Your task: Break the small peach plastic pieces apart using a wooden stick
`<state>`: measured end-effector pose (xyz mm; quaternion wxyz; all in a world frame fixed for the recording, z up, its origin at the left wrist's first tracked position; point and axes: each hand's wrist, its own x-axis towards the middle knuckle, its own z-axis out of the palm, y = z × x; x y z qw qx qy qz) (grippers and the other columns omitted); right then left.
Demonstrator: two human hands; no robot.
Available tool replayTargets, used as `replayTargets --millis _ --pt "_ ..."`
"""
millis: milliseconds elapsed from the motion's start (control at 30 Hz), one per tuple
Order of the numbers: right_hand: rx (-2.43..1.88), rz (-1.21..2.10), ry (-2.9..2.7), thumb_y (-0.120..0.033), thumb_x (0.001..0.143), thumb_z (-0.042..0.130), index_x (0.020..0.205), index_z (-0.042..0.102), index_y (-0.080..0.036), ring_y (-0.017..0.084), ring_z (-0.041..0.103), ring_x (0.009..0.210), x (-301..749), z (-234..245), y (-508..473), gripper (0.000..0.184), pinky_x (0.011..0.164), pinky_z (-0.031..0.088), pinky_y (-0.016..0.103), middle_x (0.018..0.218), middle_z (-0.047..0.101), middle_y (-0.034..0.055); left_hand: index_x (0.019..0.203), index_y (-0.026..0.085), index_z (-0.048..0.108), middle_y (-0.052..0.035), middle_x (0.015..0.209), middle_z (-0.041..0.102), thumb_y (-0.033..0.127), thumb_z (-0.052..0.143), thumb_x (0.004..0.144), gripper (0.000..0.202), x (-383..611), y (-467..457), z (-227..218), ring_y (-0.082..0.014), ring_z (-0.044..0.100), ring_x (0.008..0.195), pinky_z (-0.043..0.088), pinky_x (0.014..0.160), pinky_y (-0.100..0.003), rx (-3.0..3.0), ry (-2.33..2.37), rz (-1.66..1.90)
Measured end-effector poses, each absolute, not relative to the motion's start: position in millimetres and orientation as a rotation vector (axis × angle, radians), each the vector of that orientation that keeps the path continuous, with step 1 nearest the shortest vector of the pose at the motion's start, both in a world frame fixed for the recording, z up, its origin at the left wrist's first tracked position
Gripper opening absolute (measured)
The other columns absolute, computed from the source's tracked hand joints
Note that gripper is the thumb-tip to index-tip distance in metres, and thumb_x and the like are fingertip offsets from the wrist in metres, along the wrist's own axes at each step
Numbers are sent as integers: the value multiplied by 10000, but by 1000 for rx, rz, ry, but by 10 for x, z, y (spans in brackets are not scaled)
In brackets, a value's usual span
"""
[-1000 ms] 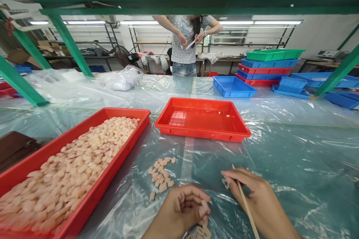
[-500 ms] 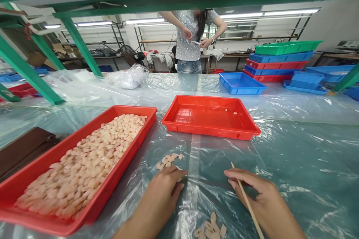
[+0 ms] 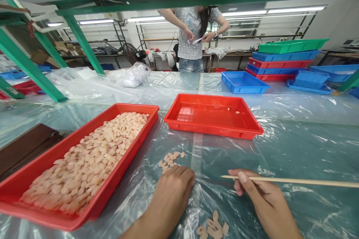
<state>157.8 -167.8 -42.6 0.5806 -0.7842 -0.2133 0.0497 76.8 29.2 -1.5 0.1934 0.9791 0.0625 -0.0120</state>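
My left hand (image 3: pixel 171 191) lies palm down on the plastic-covered table, fingers together over a small heap of pale pink pieces (image 3: pixel 170 159). Whether it holds any of them I cannot see. My right hand (image 3: pixel 259 198) pinches a thin wooden stick (image 3: pixel 291 181) that lies level and points left. A second small heap of pink pieces (image 3: pixel 213 227) lies between my wrists at the near edge. A long red tray (image 3: pixel 50 157) full of the same pink pieces (image 3: pixel 92 160) stands at my left.
A nearly bare red tray (image 3: pixel 246 132) with two small bits sits ahead. A blue tray (image 3: pixel 243 82) and stacked coloured trays (image 3: pixel 283 61) stand far right. A plastic bag (image 3: pixel 129 76) lies far left. A person (image 3: pixel 193 37) stands across the table. Green frame legs (image 3: pixel 28 69) rise on the left.
My left hand moved from the near heap forward onto the farther heap of pieces. My right hand turned the stick from steeply angled to level, pointing left.
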Motion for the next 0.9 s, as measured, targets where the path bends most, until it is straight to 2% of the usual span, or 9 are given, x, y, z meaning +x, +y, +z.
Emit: replayTargets --millis 133,233,400,533,633,900 --pt "-1733 201 -389 -486 827 499 815 692 -180 162 603 640 1512 -407 -1607 362 610 507 220 681 649 38 855 204 643 -15 830 611 143 427 861 225 851 160 -85 -159 574 745 401 667 -249 2463 84 21" --pt "-1677 212 -334 -489 818 509 790 671 -188 159 589 637 1473 -389 -1559 343 616 488 220 653 624 22 863 225 687 -4 822 583 120 503 809 218 898 84 -152 -131 561 715 402 649 -214 2266 22 14" --pt "-1757 269 -461 -470 818 510 755 597 -216 143 533 635 1436 -398 -1549 275 584 440 199 649 527 -14 934 269 680 -5 848 612 117 462 821 288 866 40 -236 -153 566 775 399 695 -238 2177 56 45" --pt "-1825 286 -508 -457 852 454 827 616 -227 156 575 676 1394 -423 -1566 283 612 443 197 681 586 -5 951 225 562 17 776 596 101 532 758 231 825 30 -326 -164 537 765 376 670 -238 2215 143 85" --pt "-1863 216 -634 -407 881 424 759 620 -221 150 595 666 1380 -441 -1549 297 626 440 190 677 614 0 909 221 485 31 765 559 79 495 759 207 814 9 -391 -141 515 717 370 647 -224 2166 139 79" --pt "-1946 284 -761 -358 923 345 738 544 -223 137 576 659 1406 -511 -1478 304 612 426 183 680 576 -10 941 234 461 34 780 543 59 431 773 244 812 21 -459 -122 522 697 386 645 -203 2086 91 51"
